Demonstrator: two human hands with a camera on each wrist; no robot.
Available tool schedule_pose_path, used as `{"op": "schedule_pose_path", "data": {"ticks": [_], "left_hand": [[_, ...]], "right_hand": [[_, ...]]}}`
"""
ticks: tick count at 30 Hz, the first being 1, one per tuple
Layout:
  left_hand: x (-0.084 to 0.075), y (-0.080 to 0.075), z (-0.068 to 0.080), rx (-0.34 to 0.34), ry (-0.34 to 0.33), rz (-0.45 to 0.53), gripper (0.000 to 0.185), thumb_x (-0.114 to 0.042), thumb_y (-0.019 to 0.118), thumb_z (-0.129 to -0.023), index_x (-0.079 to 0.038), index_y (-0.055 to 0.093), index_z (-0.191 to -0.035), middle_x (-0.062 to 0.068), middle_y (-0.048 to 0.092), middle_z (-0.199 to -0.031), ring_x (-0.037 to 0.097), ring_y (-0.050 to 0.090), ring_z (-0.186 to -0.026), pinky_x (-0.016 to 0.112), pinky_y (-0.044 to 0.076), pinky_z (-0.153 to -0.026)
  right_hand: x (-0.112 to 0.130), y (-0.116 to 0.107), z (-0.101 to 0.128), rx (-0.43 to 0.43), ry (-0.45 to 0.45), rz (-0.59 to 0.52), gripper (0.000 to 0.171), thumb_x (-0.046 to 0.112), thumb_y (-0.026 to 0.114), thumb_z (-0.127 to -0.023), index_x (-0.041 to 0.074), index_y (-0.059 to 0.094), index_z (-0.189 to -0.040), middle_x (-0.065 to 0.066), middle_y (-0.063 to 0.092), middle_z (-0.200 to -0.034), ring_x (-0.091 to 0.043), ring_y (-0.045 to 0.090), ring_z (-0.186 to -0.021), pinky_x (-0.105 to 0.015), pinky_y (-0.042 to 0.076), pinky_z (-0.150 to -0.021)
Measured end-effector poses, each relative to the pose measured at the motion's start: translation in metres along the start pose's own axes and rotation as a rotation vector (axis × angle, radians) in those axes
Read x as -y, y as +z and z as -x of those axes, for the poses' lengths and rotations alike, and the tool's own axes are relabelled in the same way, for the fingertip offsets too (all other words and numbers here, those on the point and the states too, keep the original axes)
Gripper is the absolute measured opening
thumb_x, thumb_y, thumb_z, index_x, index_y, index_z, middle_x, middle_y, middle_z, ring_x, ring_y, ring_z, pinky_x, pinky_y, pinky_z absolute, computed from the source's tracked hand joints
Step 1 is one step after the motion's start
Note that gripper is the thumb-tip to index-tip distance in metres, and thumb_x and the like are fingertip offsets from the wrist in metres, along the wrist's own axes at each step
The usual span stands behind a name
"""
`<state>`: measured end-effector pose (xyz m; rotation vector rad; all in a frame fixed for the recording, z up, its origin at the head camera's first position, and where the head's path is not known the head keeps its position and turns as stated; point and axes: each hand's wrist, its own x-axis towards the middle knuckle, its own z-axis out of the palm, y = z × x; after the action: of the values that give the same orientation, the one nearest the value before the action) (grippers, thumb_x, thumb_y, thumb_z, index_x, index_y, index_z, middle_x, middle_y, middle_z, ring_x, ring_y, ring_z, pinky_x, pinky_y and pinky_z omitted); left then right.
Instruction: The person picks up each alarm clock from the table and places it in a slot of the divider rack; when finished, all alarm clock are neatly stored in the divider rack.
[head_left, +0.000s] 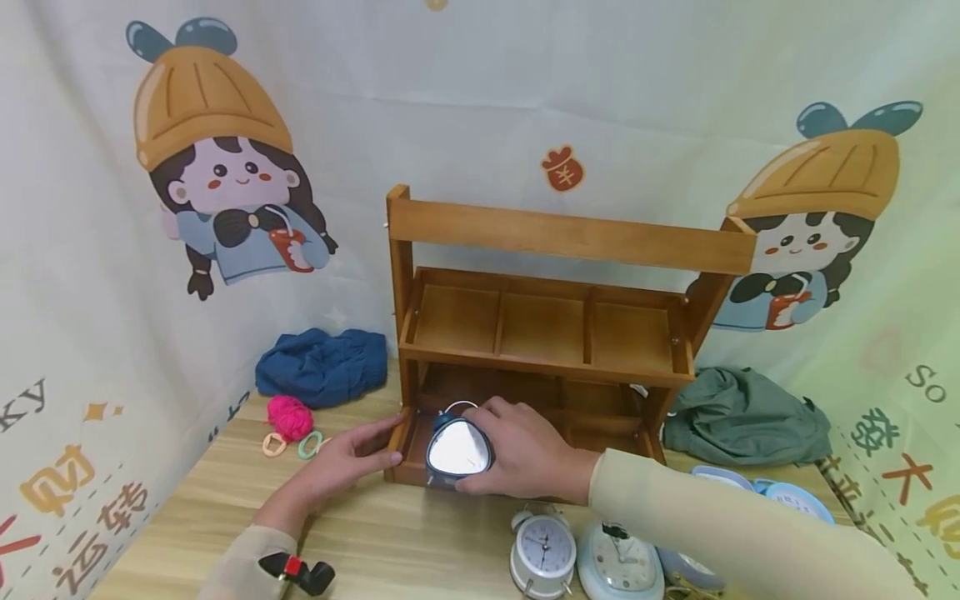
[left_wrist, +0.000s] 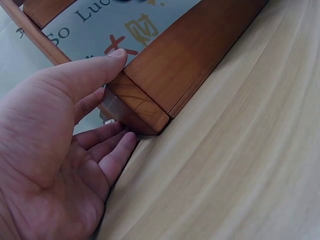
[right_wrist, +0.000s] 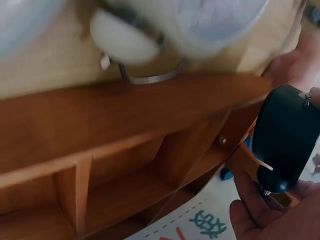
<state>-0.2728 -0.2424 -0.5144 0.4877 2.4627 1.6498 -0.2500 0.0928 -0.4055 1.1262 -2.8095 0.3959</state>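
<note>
Far left of the table [head_left: 420,533]: a blue cloth [head_left: 322,365] lies against the wall, with a pink yarn ball [head_left: 289,416] and 2 small rings [head_left: 292,445] just in front of it.

Left hand [head_left: 347,457]: the forearm reaches forward and to the right from the near edge of the table. The fingers are straight and relaxed, not curled round anything. In the left wrist view the thumb [left_wrist: 85,75] lies along the top of the lower left corner of the wooden shelf [left_wrist: 165,75], and the fingertips [left_wrist: 122,147] touch the base of that corner where it meets the table; the palm rests on the tabletop.

Centre: the wooden shelf [head_left: 547,333] stands upright on the table, with 3 compartments in the upper tier and a lower tier open toward the viewer. The dark alarm clock [head_left: 458,450] sits at the front left of the lower tier, its rounded triangular face turned up and toward the camera, just right of the left hand.

Right hand [head_left: 525,454]: the sleeved forearm enters from the lower right and crosses the table diagonally. The hand wraps the right side and back of the dark alarm clock, fingers curled over its top; in the right wrist view the fingers [right_wrist: 252,200] cup the clock's dark body [right_wrist: 285,135] from below.

Near right: 1 white twin-bell clock [head_left: 543,554] stands beside 2 pale blue clocks [head_left: 619,562] at the table edge. Far right: a green cloth [head_left: 746,425] lies beside the shelf.
</note>
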Motion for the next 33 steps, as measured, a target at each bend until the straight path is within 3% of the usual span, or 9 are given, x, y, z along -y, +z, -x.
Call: {"op": "schedule_pose_path", "data": {"ticks": [9, 18, 33], "left_hand": [[0.005, 0.002, 0.001, 0.007, 0.002, 0.044, 0.068, -0.029, 0.079, -0.107, -0.011, 0.053, -0.167, 0.015, 0.047, -0.172, 0.044, 0.044, -0.158, 0.056, 0.036, -0.127], [0.006, 0.005, 0.0, 0.005, -0.018, 0.062, 0.07, -0.032, 0.079, -0.106, -0.009, 0.052, -0.167, 0.014, 0.046, -0.173, 0.044, 0.042, -0.159, 0.056, 0.034, -0.128], [0.0, 0.004, -0.003, 0.002, -0.019, 0.046, 0.068, -0.031, 0.078, -0.107, -0.014, 0.052, -0.167, 0.011, 0.046, -0.173, 0.042, 0.043, -0.159, 0.056, 0.035, -0.128]], "right_hand": [[-0.021, 0.023, -0.035, -0.02, 0.045, 0.051, 0.088, 0.063, 0.09, -0.085, 0.014, 0.063, -0.153, -0.008, 0.07, -0.127, -0.022, 0.068, -0.108, -0.045, 0.059, -0.096], [-0.037, 0.046, -0.048, -0.001, 0.069, 0.06, 0.088, 0.061, 0.091, -0.085, 0.014, 0.062, -0.154, -0.01, 0.071, -0.13, -0.025, 0.071, -0.11, -0.045, 0.061, -0.092], [-0.042, 0.065, -0.058, -0.082, 0.017, 0.092, 0.082, 0.063, 0.089, -0.085, 0.017, 0.067, -0.149, -0.007, 0.072, -0.134, -0.028, 0.071, -0.117, -0.048, 0.059, -0.1]]}}
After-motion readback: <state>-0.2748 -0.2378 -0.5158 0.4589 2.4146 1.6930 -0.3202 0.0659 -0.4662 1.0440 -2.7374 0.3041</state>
